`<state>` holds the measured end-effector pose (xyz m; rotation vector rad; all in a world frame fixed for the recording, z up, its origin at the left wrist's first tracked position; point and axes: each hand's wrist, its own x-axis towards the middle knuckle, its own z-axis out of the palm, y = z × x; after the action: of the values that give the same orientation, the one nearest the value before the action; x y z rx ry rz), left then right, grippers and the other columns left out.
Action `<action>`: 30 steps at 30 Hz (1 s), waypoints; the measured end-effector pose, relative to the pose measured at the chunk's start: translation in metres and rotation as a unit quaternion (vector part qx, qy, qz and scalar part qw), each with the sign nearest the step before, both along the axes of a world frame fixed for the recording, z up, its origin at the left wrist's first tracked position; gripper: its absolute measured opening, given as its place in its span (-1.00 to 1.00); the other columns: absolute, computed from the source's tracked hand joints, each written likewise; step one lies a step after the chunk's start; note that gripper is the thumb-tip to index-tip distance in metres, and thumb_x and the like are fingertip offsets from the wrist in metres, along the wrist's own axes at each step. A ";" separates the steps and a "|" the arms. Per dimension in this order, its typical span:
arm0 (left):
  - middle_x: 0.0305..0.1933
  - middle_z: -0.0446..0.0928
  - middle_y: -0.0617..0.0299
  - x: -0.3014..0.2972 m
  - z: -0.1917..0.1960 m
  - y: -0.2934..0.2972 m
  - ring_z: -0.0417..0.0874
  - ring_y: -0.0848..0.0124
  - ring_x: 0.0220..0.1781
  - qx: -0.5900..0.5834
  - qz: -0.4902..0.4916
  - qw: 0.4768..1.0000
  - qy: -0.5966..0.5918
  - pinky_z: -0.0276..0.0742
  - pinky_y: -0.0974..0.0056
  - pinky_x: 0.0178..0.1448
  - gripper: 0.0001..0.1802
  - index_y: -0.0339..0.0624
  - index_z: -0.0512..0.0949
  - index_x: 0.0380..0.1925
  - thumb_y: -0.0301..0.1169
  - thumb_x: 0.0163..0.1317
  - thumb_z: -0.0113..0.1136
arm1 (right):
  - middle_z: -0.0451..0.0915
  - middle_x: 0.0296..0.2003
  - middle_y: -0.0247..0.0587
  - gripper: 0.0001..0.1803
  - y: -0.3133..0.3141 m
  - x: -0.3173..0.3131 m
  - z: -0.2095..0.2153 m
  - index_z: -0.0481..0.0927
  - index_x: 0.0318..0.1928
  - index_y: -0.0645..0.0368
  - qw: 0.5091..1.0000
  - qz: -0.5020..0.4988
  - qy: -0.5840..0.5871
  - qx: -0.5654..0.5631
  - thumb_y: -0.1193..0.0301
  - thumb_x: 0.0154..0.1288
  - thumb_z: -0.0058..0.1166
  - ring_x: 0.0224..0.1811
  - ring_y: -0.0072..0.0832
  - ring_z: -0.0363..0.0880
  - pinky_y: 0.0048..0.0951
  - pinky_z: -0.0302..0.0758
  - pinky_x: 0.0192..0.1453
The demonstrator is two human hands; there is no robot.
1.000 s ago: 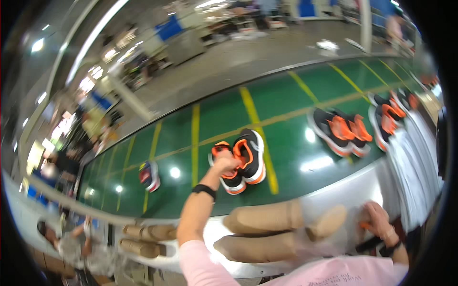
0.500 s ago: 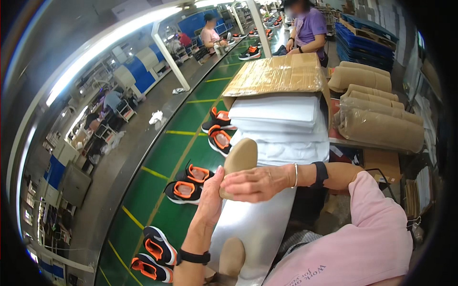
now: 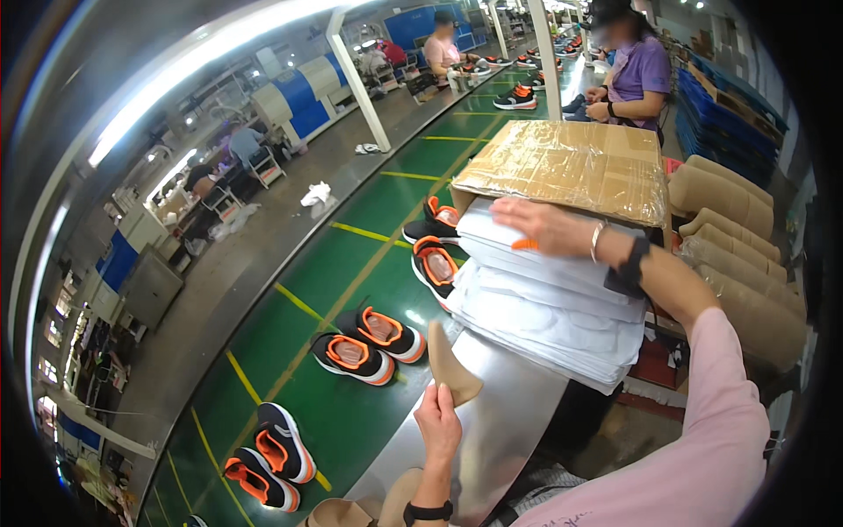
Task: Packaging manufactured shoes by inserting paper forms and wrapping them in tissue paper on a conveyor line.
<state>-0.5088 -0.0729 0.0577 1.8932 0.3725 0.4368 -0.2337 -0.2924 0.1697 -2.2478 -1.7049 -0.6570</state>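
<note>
My left hand (image 3: 436,423) pinches a beige moulded shoe insert (image 3: 451,367) at its lower part, above the metal surface. Out to the right, my right hand (image 3: 546,228) lies over a stack of white paper sheets (image 3: 553,307), fingers stretched and slightly blurred. A small orange piece shows at its fingertips; I cannot tell what it is. The stack stands partly under an open-sided cardboard box (image 3: 566,167). More beige inserts (image 3: 399,496) lie beside my left wrist.
Black shoes with orange linings (image 3: 356,353) stand in pairs on a green conveyor (image 3: 290,351) with yellow lines. A metal plate (image 3: 505,395) lies before me. Brown wrapped bundles (image 3: 738,255) are at the right. A co-worker in purple (image 3: 639,75) stands beyond the box.
My right hand has left the insert and moved forward onto the white paper. My left hand has lowered, still holding the insert. The view has shifted.
</note>
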 end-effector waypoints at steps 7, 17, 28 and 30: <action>-0.36 0.57 -0.13 -0.027 -0.049 -0.038 0.63 0.04 -0.35 0.025 0.038 0.998 0.031 0.48 0.15 -0.23 -0.72 -0.37 0.38 -0.05 -0.48 0.26 -0.04 | 0.44 0.12 0.03 -0.70 -0.004 0.040 -0.025 0.53 -0.02 0.29 0.962 -0.025 0.273 -0.010 0.37 0.32 0.01 0.27 -0.17 0.29 -0.34 0.22 0.36; -0.10 0.49 0.08 0.004 -0.037 -0.006 0.54 0.43 -0.12 -0.259 0.088 0.951 -0.147 0.46 0.41 -0.05 -0.65 -0.31 0.23 0.08 -0.49 0.32 -0.05 | 0.60 -0.27 -0.43 -0.79 0.138 -0.129 -0.025 0.63 -0.14 0.29 0.727 -0.041 0.636 0.255 0.45 0.33 0.03 -0.21 -0.74 0.43 -0.63 0.40 -0.09; -0.29 0.49 -0.03 -0.094 0.063 0.049 0.54 0.14 -0.12 0.017 0.006 0.960 -0.281 0.42 0.12 -0.10 -0.70 -0.35 0.42 -0.16 -0.49 0.07 0.12 | 0.17 0.25 -0.19 0.17 0.237 -0.227 0.043 0.01 0.38 0.06 0.769 0.368 0.515 0.091 0.41 -0.29 0.43 0.23 -0.35 0.23 -0.39 0.27 0.27; -0.25 0.52 -0.03 -0.134 0.098 0.072 0.56 0.04 -0.13 0.139 0.030 0.953 -0.267 0.44 0.08 -0.11 -0.69 -0.31 0.44 -0.13 -0.52 0.08 0.10 | 0.19 0.22 -0.20 0.13 0.253 -0.236 0.057 0.02 0.37 0.04 0.825 0.370 0.417 0.089 0.45 -0.29 0.37 0.21 -0.37 0.25 -0.39 0.28 0.25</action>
<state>-0.6427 -0.0009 0.1557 1.9419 0.0051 1.0579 -0.4699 -0.0392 0.2266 -1.2177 -1.6866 0.3118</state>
